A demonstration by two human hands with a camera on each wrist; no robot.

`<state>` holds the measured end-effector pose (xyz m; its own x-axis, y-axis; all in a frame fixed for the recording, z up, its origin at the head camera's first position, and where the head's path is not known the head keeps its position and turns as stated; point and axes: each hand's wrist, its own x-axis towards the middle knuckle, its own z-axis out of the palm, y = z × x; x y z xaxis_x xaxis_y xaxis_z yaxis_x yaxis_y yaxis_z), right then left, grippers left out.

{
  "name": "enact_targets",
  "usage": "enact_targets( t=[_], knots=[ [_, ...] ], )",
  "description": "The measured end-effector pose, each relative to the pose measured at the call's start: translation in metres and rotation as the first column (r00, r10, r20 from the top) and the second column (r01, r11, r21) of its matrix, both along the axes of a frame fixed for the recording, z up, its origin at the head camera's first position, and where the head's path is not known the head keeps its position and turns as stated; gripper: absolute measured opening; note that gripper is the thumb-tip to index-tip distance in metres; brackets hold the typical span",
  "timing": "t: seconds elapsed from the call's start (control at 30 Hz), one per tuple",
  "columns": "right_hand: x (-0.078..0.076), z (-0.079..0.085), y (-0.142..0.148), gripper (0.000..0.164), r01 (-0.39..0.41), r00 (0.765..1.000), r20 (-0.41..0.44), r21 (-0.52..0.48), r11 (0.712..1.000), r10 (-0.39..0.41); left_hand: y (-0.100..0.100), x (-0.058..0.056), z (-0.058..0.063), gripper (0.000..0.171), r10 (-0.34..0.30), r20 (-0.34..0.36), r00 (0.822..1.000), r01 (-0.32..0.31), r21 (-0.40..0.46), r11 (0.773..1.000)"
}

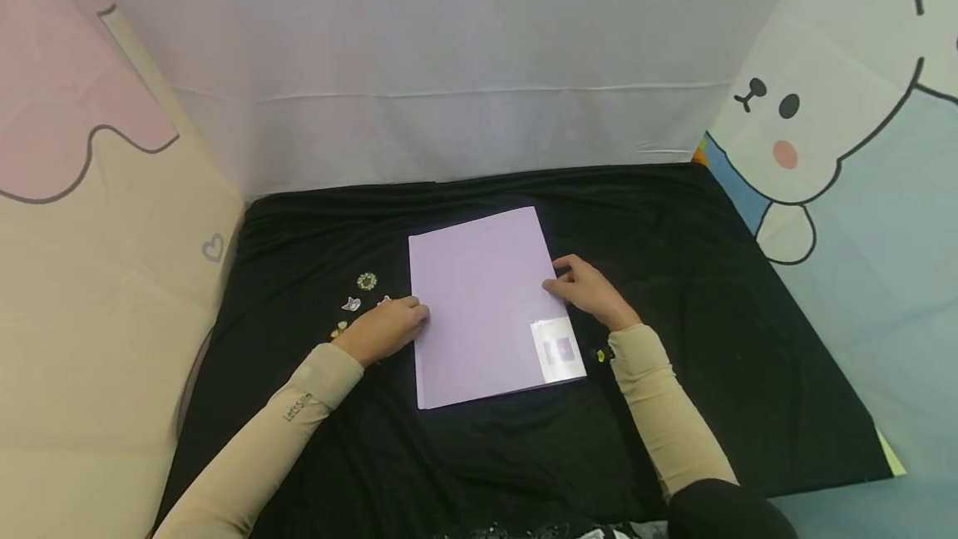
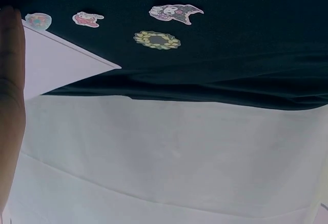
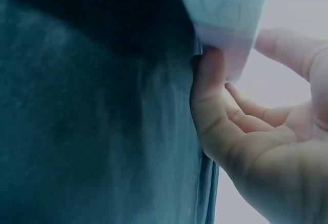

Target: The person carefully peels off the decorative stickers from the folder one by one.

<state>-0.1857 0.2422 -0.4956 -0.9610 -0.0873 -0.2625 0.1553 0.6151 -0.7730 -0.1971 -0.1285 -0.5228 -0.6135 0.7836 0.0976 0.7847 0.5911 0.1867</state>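
A lavender folder point(image 1: 479, 298) lies slightly turned on the black cloth, a clear label pocket point(image 1: 557, 348) at its lower right corner. At its left edge my left hand point(image 1: 385, 329) grips with curled fingers over the border; its thumb is hidden. My right hand point(image 1: 593, 294) pinches the right edge above the pocket. In the right wrist view, thumb and fingers of the right hand point(image 3: 256, 126) stand on either side of the folder point(image 3: 225, 24). The left wrist view shows only part of the left hand point(image 2: 10, 96) beside a folder corner point(image 2: 61, 65).
Several small stickers lie left of the folder, among them a wreath sticker point(image 1: 367, 281) and a dark-hooded character sticker point(image 2: 176, 13). A small yellow item point(image 1: 601, 355) sits by the right wrist. Black cloth point(image 1: 748, 373) covers the table, with a white curtain point(image 1: 464, 48) behind.
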Motion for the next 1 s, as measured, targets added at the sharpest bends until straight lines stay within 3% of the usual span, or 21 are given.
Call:
enact_targets(
  t=[0.27,0.5,0.77,1.0],
  knots=[
    [-0.010,0.016,0.002,0.056,-0.057,0.998,0.022,-0.116,0.992,0.060,-0.003,0.001,0.001,0.005,-0.020,-0.039,0.999,0.021,0.025,0.999],
    [-0.017,0.053,0.006,0.051,-0.102,0.994,-0.047,-0.042,0.994,0.100,-0.003,-0.001,0.007,0.012,-0.040,-0.070,0.997,0.042,0.026,0.999],
    [-0.026,0.100,0.005,0.050,-0.105,0.986,-0.114,0.143,0.984,0.122,0.000,-0.009,0.039,0.016,-0.100,-0.171,0.980,0.112,0.064,0.992],
    [-0.033,0.138,-0.007,0.051,-0.160,0.969,-0.147,0.242,0.957,0.199,0.013,-0.020,0.078,0.016,-0.125,-0.260,0.957,0.144,0.054,0.988]
  ],
)
